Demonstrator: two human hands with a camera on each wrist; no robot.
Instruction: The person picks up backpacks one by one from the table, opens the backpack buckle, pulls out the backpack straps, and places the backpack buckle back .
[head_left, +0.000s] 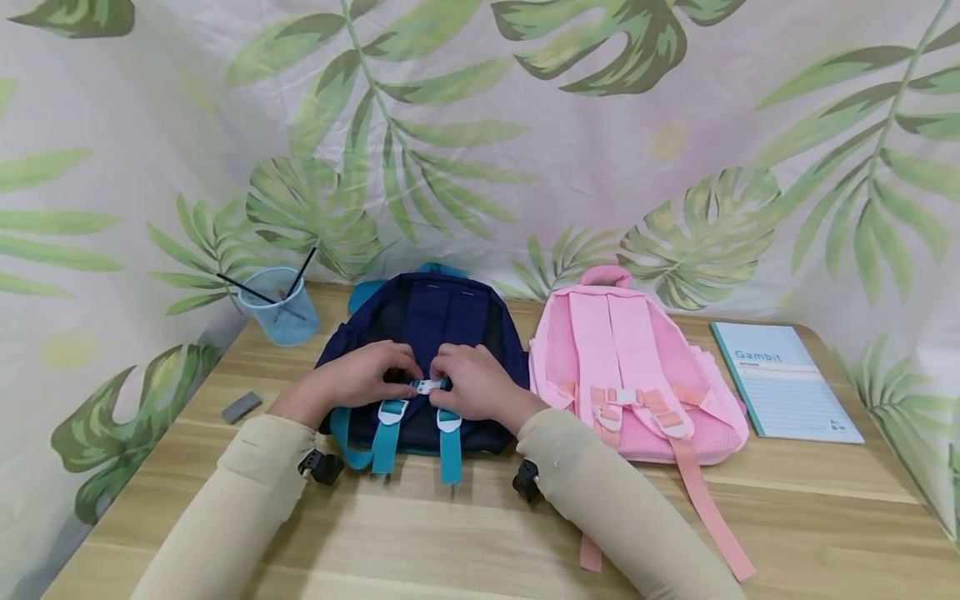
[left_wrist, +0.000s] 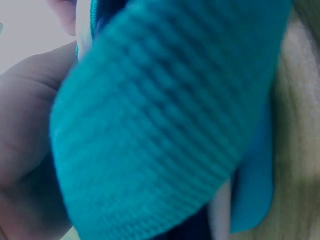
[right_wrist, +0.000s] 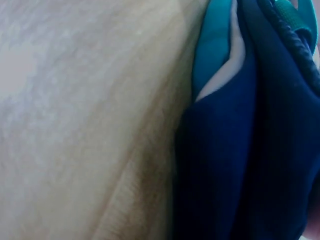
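A navy backpack (head_left: 457, 312) lies on the table with its shoulder straps facing up. Across those straps sits a white buckle (head_left: 427, 387) on a teal strap. My left hand (head_left: 371, 371) pinches the buckle's left side, thumb and fingers curled in. From the other side, my right hand (head_left: 472, 382) grips its right end. Two teal webbing straps (head_left: 386, 446) hang toward me below the hands through white adjusters. In the left wrist view a teal webbing loop (left_wrist: 165, 120) covers most of the hand. Navy fabric (right_wrist: 220, 160) fills the right part of the right wrist view.
Right beside the navy bag lies a pink backpack (head_left: 555, 333), its long straps trailing toward the front. A notebook (head_left: 787, 383) is at the far right. To the left stand a blue mesh cup (head_left: 288, 321) with thin black sticks and a grey eraser-like block (head_left: 242, 407).
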